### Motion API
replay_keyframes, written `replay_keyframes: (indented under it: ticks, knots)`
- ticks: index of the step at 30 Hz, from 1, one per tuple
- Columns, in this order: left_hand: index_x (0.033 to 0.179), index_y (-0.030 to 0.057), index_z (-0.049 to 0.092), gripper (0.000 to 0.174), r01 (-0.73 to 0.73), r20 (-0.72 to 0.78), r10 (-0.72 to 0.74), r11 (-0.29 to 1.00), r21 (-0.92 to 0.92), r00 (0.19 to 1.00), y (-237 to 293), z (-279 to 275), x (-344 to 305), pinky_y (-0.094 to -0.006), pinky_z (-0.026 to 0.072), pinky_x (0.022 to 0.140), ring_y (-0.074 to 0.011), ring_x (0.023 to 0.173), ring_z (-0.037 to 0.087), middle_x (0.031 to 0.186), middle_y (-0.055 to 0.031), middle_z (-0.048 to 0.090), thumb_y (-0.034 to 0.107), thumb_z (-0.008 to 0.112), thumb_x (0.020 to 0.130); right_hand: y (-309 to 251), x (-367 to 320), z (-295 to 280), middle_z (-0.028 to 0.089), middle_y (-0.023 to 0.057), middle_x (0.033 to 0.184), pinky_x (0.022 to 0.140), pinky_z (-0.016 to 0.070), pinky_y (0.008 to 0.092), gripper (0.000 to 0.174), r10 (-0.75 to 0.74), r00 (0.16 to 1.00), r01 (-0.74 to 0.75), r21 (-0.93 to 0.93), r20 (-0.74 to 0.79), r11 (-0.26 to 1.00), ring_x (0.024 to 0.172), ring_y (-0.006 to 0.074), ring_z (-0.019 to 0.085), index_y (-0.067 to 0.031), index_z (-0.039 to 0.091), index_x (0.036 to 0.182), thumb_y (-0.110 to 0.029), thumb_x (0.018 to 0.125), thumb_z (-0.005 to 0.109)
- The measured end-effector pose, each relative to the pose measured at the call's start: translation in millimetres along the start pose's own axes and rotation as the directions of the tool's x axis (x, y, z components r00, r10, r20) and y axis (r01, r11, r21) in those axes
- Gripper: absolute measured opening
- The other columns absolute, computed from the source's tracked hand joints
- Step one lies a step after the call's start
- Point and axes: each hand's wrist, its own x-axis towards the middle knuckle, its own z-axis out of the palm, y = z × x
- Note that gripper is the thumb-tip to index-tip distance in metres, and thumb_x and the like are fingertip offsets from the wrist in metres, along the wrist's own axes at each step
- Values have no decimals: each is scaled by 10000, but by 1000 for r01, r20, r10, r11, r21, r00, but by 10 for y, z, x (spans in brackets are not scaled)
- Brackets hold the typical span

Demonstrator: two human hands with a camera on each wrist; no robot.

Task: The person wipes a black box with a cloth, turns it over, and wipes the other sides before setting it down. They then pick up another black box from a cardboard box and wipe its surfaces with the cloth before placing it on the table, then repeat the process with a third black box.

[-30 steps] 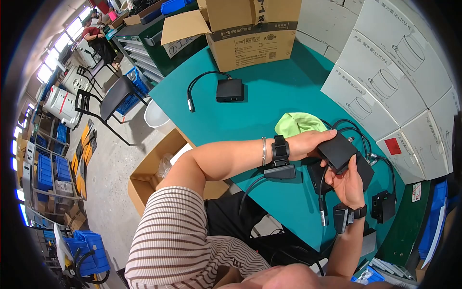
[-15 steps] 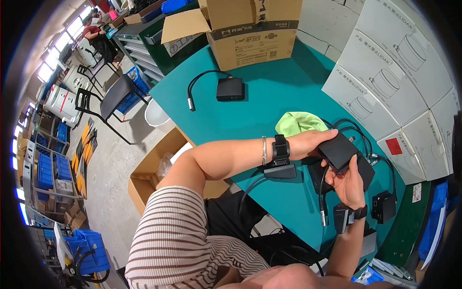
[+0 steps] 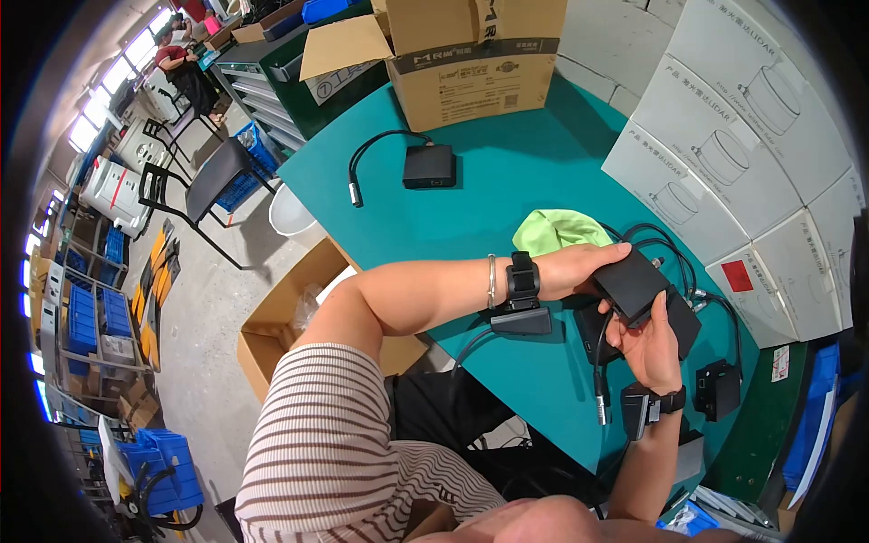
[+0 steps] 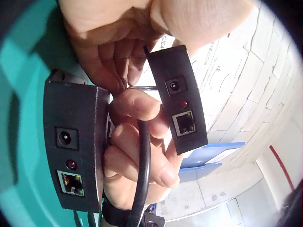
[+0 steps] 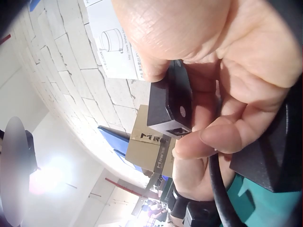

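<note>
A person's left hand (image 3: pixel 577 270) and right hand (image 3: pixel 650 350), fingers curled, grip a black box (image 3: pixel 631 281), apparently keeping it steady.

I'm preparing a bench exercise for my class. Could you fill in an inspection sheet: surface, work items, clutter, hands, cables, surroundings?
Surface: green tabletop; spills, nothing seen.
Work items: held black box; far black box; near-edge black box; at least one more partly hidden beneath the hands.
Clutter: bright green cloth, large carton, stacked white LIDAR boxes.
Hands: left hand and right hand both grip the held black box.
Cables: black cables looped near the cloth; one ends in a metal connector beside the right hand. Damage: too small to tell.
Surroundings: open carton beside the table, chair, shelving with blue bins.
</note>
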Motion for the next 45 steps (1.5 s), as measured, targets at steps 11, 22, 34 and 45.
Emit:
replay_keyframes:
  ticks: [11,22,34,45]
  knots:
    - [1130,33,570,516,6,-1,-6,1000,-5,1000,-6,-12,8,-292,468,736,-138,685,538,922,-41,616,493,380,996,19,4,-5,591,133,1001,669,442,285,577,-27,1000,27,0,9,1000,700,153,512,-8,513,1152,-490,1021,222]
    - [1244,30,547,437,-26,-110,36,996,84,993,317,-97,-94,-314,432,929,-145,1049,558,1149,-51,607,379,452,998,2,-4,-7,573,96,963,659,415,276,599,-44,999,44,67,1,997,676,150,473,-19,517,1149,-502,1020,187]
    - [1136,66,624,318,-18,-86,402,247,969,912,473,-492,-139,-317,487,830,-211,929,600,1005,-75,634,189,668,846,4,-55,-61,592,25,946,623,405,228,567,12,1000,-13,80,19,997,679,92,485,-109,565,1110,-551,1000,227]
    - [1075,-21,574,171,-273,-131,465,700,659,875,518,-209,-180,-230,474,724,-58,861,568,968,-19,632,47,566,919,51,-40,-108,588,44,949,658,431,237,549,16,1000,-18,89,25,996,696,99,498,-100,546,1120,-546,1000,249]
